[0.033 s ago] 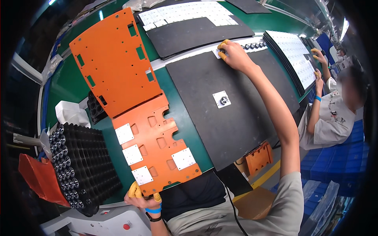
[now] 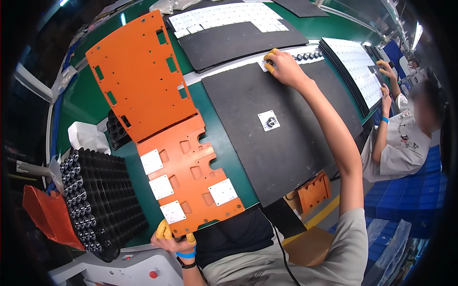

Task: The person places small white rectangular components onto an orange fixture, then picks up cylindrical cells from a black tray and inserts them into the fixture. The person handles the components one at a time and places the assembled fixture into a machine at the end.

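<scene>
Pinching a dark round part (image 2: pixel 270 62) at a white plate (image 2: pixel 262 67), the right hand (image 2: pixel 290 70) is holding a narrow grip beyond the black mat (image 2: pixel 234 114). The left hand (image 2: pixel 172 243) is touching the near edge of the orange panel (image 2: pixel 191 159), its grip too hidden to tell. The wearer's shirt (image 2: pixel 234 271) is bearing unreadable print.

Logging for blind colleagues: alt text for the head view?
A person's right hand pinches a round black part at a black mat's far edge; the left hand is at the near corner of an orange panel bearing four white plates.
</scene>
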The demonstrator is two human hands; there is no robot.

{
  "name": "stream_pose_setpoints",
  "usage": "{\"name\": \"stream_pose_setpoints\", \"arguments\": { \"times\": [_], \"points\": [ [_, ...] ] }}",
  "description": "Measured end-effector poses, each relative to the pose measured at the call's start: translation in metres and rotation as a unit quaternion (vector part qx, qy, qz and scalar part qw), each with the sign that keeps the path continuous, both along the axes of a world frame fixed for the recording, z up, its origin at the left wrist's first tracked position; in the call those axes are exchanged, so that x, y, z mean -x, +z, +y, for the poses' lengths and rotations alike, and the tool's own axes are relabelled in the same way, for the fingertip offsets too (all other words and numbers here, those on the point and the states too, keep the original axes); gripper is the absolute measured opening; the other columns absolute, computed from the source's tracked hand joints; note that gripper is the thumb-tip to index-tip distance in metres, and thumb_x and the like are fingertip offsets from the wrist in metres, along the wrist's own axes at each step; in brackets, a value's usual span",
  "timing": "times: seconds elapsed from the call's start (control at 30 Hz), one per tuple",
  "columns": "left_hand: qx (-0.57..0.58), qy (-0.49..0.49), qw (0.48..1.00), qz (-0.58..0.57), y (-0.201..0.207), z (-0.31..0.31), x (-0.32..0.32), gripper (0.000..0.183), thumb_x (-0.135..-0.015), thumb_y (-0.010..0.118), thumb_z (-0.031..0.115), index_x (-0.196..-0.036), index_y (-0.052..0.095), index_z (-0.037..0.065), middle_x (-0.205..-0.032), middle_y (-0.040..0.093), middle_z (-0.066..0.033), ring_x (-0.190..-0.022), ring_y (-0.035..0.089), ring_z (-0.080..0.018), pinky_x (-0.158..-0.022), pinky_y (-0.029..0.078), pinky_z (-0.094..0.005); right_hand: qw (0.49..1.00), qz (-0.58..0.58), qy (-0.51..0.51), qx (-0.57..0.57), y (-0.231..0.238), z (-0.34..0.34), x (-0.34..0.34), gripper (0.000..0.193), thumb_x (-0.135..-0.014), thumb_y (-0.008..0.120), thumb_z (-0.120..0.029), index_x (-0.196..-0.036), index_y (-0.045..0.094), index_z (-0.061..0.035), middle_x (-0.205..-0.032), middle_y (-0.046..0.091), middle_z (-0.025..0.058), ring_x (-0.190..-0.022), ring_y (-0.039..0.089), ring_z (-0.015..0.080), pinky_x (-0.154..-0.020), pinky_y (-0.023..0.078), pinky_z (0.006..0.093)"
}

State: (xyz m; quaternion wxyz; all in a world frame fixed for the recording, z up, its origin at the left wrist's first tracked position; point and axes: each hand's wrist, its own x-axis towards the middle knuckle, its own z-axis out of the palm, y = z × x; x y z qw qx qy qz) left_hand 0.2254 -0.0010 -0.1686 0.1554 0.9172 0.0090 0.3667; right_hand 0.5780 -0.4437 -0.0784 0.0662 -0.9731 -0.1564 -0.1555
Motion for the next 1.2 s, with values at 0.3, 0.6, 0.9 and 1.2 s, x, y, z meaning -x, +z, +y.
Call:
{"name": "stream_pose_setpoints", "arguments": {
  "times": [0.3,0.6,0.9,1.2],
  "points": [
    [0.002,-0.007,1.0,-0.001,0.002,-0.002,-0.003,0.07,-0.09,0.051,0.069,-0.099,0.065,0.0,-0.104,0.065,-0.0122,-0.098,0.052,-0.0305,-0.088,0.036,-0.0458,0.977,-0.172,-0.006,-0.123,0.025,0.041,0.082,0.031,-0.084,0.075,-0.028,-0.096,0.069,0.0,-0.095,0.068,0.0162,-0.086,0.066,0.0341,-0.078,0.052,0.0417],
    [0.004,-0.003,1.0,-0.006,0.003,-0.003,-0.004,0.071,-0.091,0.05,0.07,-0.099,0.065,0.0,-0.103,0.065,-0.0118,-0.097,0.052,-0.0303,-0.088,0.036,-0.0454,0.997,0.063,-0.021,-0.029,0.037,0.067,0.154,0.02,-0.078,0.074,-0.012,-0.09,0.063,-0.0009,-0.082,0.063,0.0154,-0.084,0.064,0.0357,-0.077,0.05,0.0454],
    [0.003,-0.001,1.0,-0.012,0.003,-0.004,-0.006,0.072,-0.09,0.05,0.07,-0.102,0.065,0.0,-0.105,0.065,-0.0108,-0.097,0.051,-0.0302,-0.088,0.036,-0.0454,0.987,-0.11,0.032,-0.115,0.012,0.042,0.049,0.027,-0.078,0.07,-0.002,-0.103,0.062,-0.0026,-0.098,0.064,0.0161,-0.098,0.06,0.0353,-0.094,0.045,0.0466],
    [0.008,0.004,1.0,0.004,0.003,-0.004,-0.003,0.071,-0.09,0.051,0.07,-0.102,0.066,0.001,-0.104,0.064,-0.0104,-0.1,0.05,-0.0298,-0.089,0.035,-0.0458,0.992,-0.118,0.028,-0.035,-0.003,0.033,0.011,0.029,-0.076,0.069,0.0,-0.104,0.061,-0.0013,-0.098,0.066,0.0153,-0.101,0.061,0.0324,-0.106,0.039,0.047]
  ]
}}
